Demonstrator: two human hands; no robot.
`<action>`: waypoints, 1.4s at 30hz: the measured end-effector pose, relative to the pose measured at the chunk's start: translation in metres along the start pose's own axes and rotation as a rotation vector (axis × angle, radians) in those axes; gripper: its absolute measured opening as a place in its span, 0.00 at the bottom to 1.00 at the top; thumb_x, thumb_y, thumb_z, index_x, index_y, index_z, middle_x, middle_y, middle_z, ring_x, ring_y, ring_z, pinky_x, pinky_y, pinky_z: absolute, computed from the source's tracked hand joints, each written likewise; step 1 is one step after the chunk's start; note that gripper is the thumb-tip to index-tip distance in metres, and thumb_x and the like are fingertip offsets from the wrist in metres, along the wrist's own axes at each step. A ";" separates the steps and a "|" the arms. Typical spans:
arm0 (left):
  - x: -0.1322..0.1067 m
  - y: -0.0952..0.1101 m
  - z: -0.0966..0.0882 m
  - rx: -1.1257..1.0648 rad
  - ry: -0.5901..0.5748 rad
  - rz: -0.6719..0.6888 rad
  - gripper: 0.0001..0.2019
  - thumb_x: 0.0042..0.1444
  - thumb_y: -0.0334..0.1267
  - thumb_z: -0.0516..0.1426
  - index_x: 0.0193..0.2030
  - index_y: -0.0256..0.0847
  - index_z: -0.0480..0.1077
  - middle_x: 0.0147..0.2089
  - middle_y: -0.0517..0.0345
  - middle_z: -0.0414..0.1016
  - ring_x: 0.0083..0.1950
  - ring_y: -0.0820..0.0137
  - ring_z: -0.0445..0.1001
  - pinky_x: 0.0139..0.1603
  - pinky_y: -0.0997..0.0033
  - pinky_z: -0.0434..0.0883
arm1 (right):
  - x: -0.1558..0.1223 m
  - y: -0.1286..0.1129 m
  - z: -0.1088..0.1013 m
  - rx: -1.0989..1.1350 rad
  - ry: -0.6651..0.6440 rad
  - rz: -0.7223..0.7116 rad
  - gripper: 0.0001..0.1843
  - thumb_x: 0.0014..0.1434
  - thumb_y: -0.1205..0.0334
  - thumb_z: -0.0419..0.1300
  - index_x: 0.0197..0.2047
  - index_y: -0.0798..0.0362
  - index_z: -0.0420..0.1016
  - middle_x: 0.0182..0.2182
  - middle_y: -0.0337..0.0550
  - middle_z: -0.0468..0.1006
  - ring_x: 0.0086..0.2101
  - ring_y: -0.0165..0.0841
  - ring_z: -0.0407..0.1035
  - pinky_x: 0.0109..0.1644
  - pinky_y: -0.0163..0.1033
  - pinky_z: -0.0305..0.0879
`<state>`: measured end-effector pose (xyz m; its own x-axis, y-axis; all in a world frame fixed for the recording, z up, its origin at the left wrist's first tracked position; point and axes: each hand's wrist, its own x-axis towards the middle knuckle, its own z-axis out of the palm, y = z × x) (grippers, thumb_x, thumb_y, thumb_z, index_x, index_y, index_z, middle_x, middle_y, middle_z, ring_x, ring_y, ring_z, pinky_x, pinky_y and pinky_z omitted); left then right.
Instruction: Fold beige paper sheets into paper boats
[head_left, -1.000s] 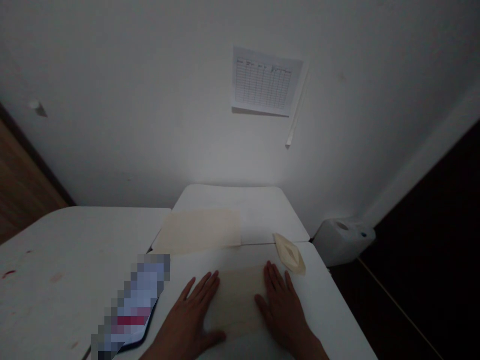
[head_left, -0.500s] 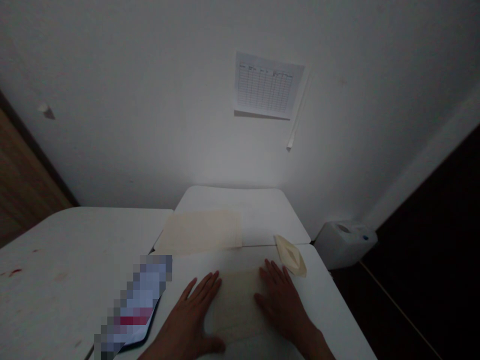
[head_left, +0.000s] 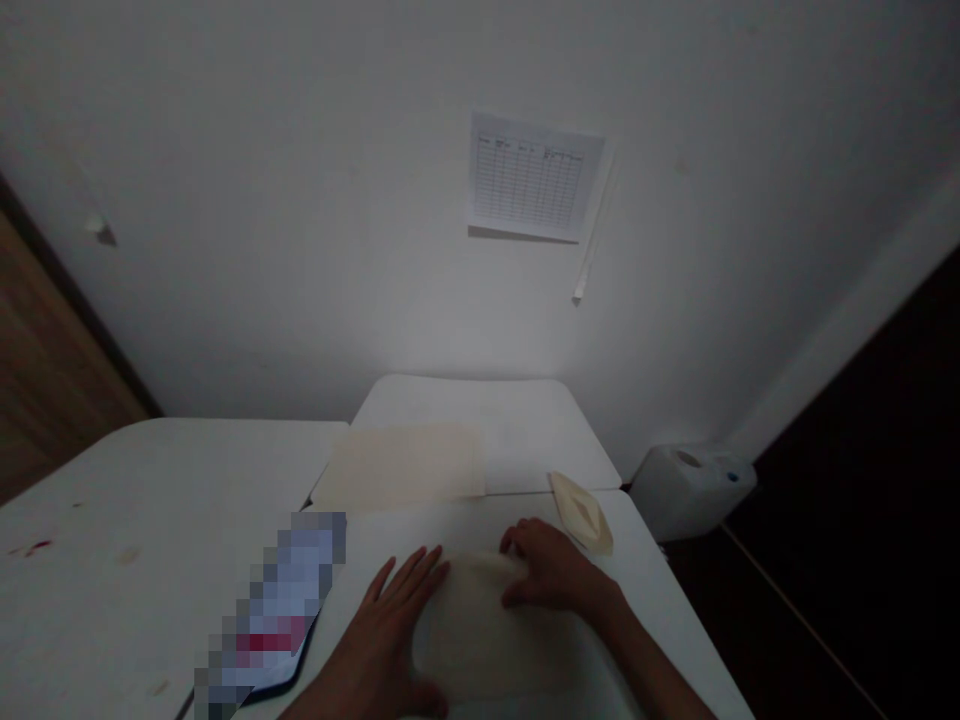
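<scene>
cream paper sheet (head_left: 480, 640) lies on the near part of the white counter (head_left: 660, 620), right in front of the person; its long axis seems to run from the person toward the wall, and its far edge is raised and curled back; left hand (head_left: 390, 630) rests flat on the sheet's left side, fingers spread, gripping nothing; right hand (head_left: 551, 575) is bent over the far edge, fingers curled down and holding that lifted edge; just beside the right hand sits a small folded cream paper shape (head_left: 581, 512); a larger flat cream sheet (head_left: 405, 465) lies farther back; a white plastic canister (head_left: 694, 485) stands on the floor at right, contents hidden; a printed grid chart (head_left: 532, 180) hangs on the wall, its writing too small to read.
</scene>
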<state>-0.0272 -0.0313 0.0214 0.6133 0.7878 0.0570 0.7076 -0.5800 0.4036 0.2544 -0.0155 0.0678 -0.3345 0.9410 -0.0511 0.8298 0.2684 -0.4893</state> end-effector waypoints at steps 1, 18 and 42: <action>0.000 0.000 0.000 -0.006 -0.001 0.005 0.62 0.28 0.51 0.72 0.71 0.49 0.47 0.73 0.48 0.44 0.72 0.50 0.45 0.69 0.41 0.41 | 0.001 0.001 0.000 0.052 0.002 0.009 0.31 0.35 0.51 0.75 0.44 0.52 0.77 0.40 0.46 0.77 0.41 0.41 0.69 0.44 0.40 0.62; 0.018 -0.001 0.005 -0.506 0.451 -0.280 0.29 0.56 0.49 0.57 0.62 0.43 0.60 0.59 0.47 0.71 0.56 0.56 0.73 0.57 0.53 0.69 | -0.010 0.014 0.020 0.607 0.390 0.180 0.22 0.58 0.45 0.56 0.34 0.56 0.81 0.32 0.48 0.82 0.33 0.40 0.74 0.37 0.40 0.67; 0.032 0.021 0.005 -1.054 0.251 -0.419 0.23 0.48 0.60 0.60 0.27 0.37 0.72 0.14 0.65 0.63 0.13 0.77 0.58 0.11 0.79 0.56 | -0.021 0.019 0.049 0.914 0.369 0.263 0.24 0.50 0.39 0.63 0.30 0.56 0.77 0.23 0.41 0.76 0.24 0.32 0.68 0.26 0.35 0.63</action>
<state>0.0091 -0.0191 0.0273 0.2299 0.9646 -0.1293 0.1229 0.1031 0.9871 0.2552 -0.0402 0.0174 0.0960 0.9938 -0.0567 0.1467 -0.0705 -0.9867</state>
